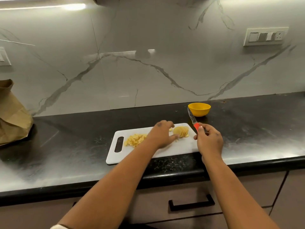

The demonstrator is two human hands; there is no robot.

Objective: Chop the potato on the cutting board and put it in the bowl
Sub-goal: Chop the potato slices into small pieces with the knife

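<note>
A brown paper bag stands at the far left of the black desk. The marbled wall behind carries a switch plate at far right. Below the desk's near edge, a drawer has a black handle.

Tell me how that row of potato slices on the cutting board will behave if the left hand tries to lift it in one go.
The potato slices stand overlapped as loose separate rounds, so they will probably fan apart rather than lift together. Their cut faces look moist, so likely slippery against the left hand. Thin and light, they should slide easily on the smooth white cutting board.
</note>
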